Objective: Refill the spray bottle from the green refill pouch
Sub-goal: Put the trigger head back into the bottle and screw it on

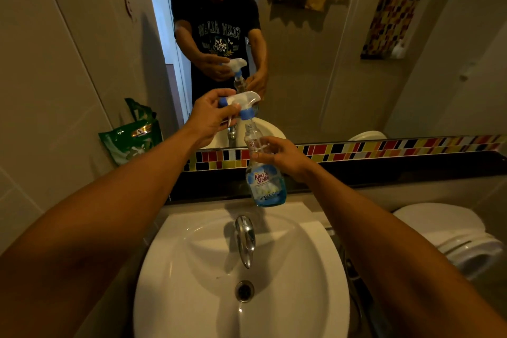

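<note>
A clear spray bottle (264, 181) with a blue label and a little blue liquid at its bottom hangs above the back of the sink. My right hand (282, 158) grips it around the upper body. My left hand (211, 116) is closed on the white and blue trigger head (242, 103), which sits just above the bottle's neck; whether it is still screwed on I cannot tell. The green refill pouch (129, 141) leans against the wall on the ledge at the left, untouched.
A white sink (323, 269) with a chrome tap (245, 239) lies below the hands. A mirror (315, 49) above a coloured tile strip (384, 147) shows the person. A white toilet (452, 233) stands at the right.
</note>
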{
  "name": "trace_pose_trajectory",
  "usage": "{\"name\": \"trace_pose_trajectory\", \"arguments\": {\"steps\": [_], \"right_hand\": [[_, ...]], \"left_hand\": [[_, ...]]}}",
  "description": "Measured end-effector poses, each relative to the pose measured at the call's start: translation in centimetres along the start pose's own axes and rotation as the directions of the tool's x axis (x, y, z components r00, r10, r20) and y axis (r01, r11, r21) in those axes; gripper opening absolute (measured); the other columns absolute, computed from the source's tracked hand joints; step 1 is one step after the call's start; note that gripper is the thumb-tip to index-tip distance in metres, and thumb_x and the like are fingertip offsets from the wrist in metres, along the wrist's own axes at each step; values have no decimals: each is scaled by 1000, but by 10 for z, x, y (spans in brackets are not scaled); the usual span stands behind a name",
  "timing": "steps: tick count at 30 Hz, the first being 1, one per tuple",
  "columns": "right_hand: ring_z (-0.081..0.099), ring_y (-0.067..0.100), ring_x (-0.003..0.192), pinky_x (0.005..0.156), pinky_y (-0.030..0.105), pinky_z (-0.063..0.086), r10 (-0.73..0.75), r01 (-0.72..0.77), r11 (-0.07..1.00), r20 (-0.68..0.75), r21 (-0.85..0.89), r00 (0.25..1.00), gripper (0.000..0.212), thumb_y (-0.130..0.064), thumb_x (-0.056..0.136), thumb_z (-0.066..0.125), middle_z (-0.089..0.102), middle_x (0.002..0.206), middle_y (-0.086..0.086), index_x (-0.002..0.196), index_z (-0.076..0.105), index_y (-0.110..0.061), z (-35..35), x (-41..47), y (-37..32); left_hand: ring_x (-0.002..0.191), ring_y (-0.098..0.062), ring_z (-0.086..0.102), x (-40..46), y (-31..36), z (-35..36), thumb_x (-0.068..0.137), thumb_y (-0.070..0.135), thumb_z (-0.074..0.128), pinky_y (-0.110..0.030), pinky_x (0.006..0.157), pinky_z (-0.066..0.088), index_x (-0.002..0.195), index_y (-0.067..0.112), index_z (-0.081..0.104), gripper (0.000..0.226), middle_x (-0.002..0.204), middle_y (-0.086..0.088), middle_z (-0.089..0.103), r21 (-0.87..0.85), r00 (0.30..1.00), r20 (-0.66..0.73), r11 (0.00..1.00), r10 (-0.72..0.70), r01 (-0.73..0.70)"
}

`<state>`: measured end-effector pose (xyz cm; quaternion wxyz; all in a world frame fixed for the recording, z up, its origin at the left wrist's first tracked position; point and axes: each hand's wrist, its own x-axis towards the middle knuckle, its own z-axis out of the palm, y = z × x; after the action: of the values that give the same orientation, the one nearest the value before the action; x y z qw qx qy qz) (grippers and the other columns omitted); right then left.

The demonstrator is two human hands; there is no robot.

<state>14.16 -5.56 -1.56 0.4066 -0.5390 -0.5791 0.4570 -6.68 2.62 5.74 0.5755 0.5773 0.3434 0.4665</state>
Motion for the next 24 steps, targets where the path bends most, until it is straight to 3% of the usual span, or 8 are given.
{"name": "trace_pose_trajectory", "arguments": {"steps": [4,9,13,16,20,24], "right_hand": [[78,23,101,84,35,66,-1,1,1000,13,7,1000,25,-23,91,80,76,115,8,111,69,-33,0,5,-4],[79,22,101,79,32,66,1,-1,999,19,36,1000,24,-25,90,80,80,108,4,111,70,-33,2,4,-7],[78,25,102,87,42,65,-3,3,1000,26,3,1000,27,-29,88,81,79,110,6,112,70,-30,8,6,-11],[78,26,101,89,44,65,-9,9,1000,22,-5,1000,25,-28,88,80,79,110,7,111,70,-31,13,7,-14],[76,34,106,96,53,62,-9,9,1000,18,2,1000,25,-23,93,78,76,116,16,116,68,-22,19,10,-15],[75,37,108,98,55,60,1,-1,1000,16,7,1000,31,-20,95,76,75,117,20,123,65,-12,22,8,-16]], "left_hand": [[99,-23,72,-4,-3,1,90,5,71,-38,84,61,120,20,65,34,115,-5,68,15,999,41,1000,15,-15],[97,-22,72,-9,-9,1,89,10,73,-38,81,61,130,22,58,45,109,1,70,73,998,65,997,5,-10],[96,-23,73,-14,-17,2,82,14,81,-26,65,60,129,28,49,59,122,-8,63,141,996,56,987,66,-74],[84,-9,73,-14,-23,4,79,14,84,-18,59,56,128,20,46,62,122,-10,58,146,987,-4,976,162,-160],[80,-6,73,-12,-27,1,78,13,84,-15,57,54,128,17,46,63,119,-9,59,157,978,-17,967,206,-201],[81,-4,73,-8,-25,-3,80,9,81,-16,61,56,124,25,47,58,115,3,57,208,980,31,958,197,-199]]}}
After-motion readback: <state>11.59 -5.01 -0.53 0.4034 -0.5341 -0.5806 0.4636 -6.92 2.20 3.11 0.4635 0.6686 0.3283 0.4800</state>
